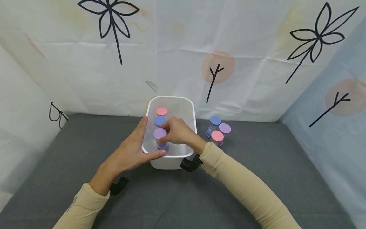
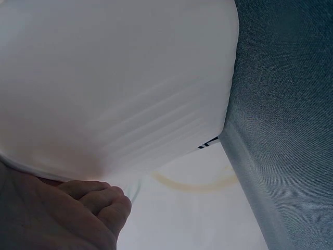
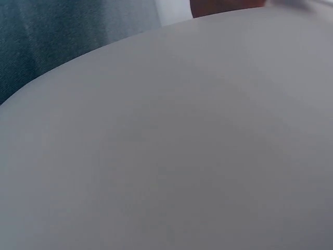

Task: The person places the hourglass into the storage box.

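In the head view, a white plastic bin (image 1: 171, 162) stands on the dark cloth. My left hand (image 1: 130, 156) rests on its near left corner, fingers extended along the left rim and thumb lying over the front rim. The left wrist view shows those fingers (image 2: 99, 200) against the bin's outer wall. Reaching over the right rim, my right hand (image 1: 178, 130) pinches a small bottle with a purple cap (image 1: 159, 133) inside the bin. A blue-capped bottle (image 1: 160, 121) and a pink-capped bottle (image 1: 161, 111) line up behind it along the left wall.
Right of the bin, three small clear bottles cluster on the grey cloth (image 1: 251, 165): one blue-capped (image 1: 215, 121), one purple-capped (image 1: 225, 128), one pink-capped (image 1: 217, 136). A printed white curtain (image 1: 177, 70) hangs just behind the bin. The bin's wall (image 3: 171, 135) fills most of the right wrist view.
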Action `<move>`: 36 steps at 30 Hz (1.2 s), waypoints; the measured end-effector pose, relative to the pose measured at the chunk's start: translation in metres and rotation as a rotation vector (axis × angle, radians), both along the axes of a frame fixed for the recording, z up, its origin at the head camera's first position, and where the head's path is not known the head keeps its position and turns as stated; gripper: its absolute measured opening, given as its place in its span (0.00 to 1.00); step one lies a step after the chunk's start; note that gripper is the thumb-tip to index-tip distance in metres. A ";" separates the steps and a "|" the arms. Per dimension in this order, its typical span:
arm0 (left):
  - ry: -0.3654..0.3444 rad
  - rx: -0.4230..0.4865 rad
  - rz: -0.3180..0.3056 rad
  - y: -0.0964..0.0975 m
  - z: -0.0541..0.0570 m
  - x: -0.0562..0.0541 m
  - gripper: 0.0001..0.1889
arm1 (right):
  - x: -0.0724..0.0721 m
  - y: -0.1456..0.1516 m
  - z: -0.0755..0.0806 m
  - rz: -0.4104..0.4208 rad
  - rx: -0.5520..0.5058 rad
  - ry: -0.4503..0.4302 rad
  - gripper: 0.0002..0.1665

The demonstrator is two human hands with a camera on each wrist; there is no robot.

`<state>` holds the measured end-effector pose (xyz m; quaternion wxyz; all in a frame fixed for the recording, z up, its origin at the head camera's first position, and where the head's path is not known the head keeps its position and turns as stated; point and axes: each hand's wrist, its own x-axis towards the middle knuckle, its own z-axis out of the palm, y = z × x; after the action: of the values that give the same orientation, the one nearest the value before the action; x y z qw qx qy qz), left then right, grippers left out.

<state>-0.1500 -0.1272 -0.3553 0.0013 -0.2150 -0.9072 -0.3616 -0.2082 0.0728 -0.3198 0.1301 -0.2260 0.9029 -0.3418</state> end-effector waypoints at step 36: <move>-0.018 0.014 0.014 0.001 0.000 0.000 0.66 | 0.007 -0.002 0.001 -0.116 0.142 0.050 0.17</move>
<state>-0.1505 -0.1264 -0.3556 -0.0028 -0.2053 -0.9062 -0.3697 -0.2012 0.0705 -0.3191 0.1032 -0.1720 0.9394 -0.2782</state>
